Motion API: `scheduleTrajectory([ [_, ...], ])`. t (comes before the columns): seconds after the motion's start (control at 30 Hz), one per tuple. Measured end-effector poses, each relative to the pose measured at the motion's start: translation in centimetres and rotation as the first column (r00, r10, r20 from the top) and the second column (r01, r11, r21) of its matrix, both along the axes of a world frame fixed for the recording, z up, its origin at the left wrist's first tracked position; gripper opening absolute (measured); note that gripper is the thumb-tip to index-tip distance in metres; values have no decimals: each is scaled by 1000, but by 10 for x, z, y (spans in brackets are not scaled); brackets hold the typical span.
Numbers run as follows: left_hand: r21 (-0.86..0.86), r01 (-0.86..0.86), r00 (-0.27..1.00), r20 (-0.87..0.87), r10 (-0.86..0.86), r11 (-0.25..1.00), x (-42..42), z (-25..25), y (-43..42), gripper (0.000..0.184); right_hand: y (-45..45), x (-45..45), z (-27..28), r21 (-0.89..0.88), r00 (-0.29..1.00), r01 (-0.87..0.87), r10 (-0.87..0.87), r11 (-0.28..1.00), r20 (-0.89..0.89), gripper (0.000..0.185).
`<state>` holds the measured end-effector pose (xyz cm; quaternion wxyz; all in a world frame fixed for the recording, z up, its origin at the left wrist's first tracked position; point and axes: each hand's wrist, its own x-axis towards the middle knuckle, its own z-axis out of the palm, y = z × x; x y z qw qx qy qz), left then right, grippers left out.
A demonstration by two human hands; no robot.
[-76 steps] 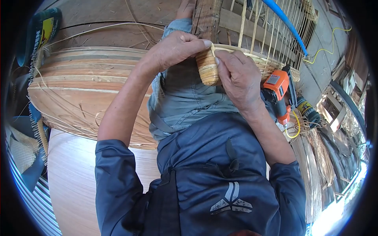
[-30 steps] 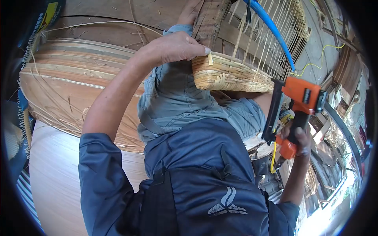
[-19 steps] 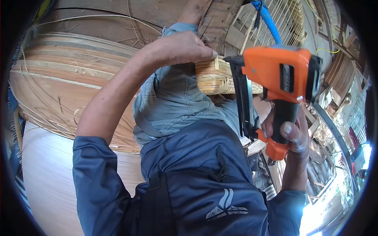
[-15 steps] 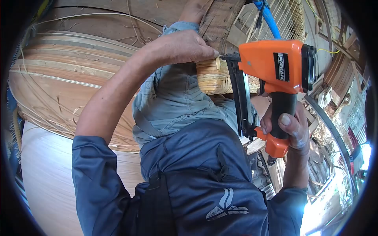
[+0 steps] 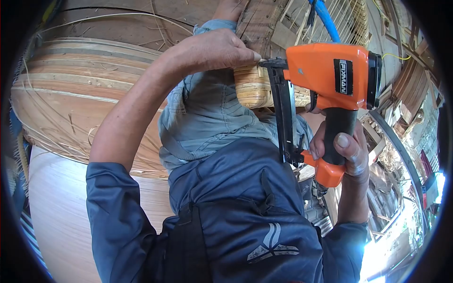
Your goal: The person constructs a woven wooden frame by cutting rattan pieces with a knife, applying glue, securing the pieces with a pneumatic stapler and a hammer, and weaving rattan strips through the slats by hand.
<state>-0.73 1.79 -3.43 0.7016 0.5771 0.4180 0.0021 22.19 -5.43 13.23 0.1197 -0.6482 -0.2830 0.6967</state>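
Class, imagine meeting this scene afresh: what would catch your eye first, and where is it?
Most likely the bright orange-and-black FIXMAN power tool, right of centre, gripped in the right hand. Its black nose is at the yellowish woven cane edge, upper centre, close to the left hand. The layered pale-brown wooden boards at left might come next.

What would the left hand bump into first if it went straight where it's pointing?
Probably the black nose of the orange power tool, just beyond the left hand's thumb tip, though depth is hard to judge.
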Motion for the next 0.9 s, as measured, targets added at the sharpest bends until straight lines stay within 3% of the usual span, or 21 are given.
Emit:
scheduleTrajectory([
  [0.27,-29,-5,1000,27,6,1000,0,-2,-4,47,-9,-8,4,-33,1000,15,-14,999,28,62],
  [0.33,-24,-6,993,118,9,1000,-1,11,-2,45,-12,-5,5,-52,994,-61,66,997,82,59],
  [0.37,-24,10,993,121,-7,1000,-1,10,-2,45,-13,-11,5,-27,999,33,-32,999,28,54],
  [0.43,-156,-16,998,52,25,988,-4,6,-4,43,-17,-9,4,-39,999,28,-27,999,35,52],
  [0.53,-224,-85,993,66,102,971,-7,1,-10,41,-18,-11,4,-34,998,8,-6,999,60,47],
  [0.77,-220,-58,994,81,78,974,-8,4,-4,39,-14,-8,0,-38,995,-83,85,996,49,44],
  [0.9,-209,-76,994,64,91,975,-3,1,-8,37,-27,-8,0,42,999,-1,-1,999,54,44],
])
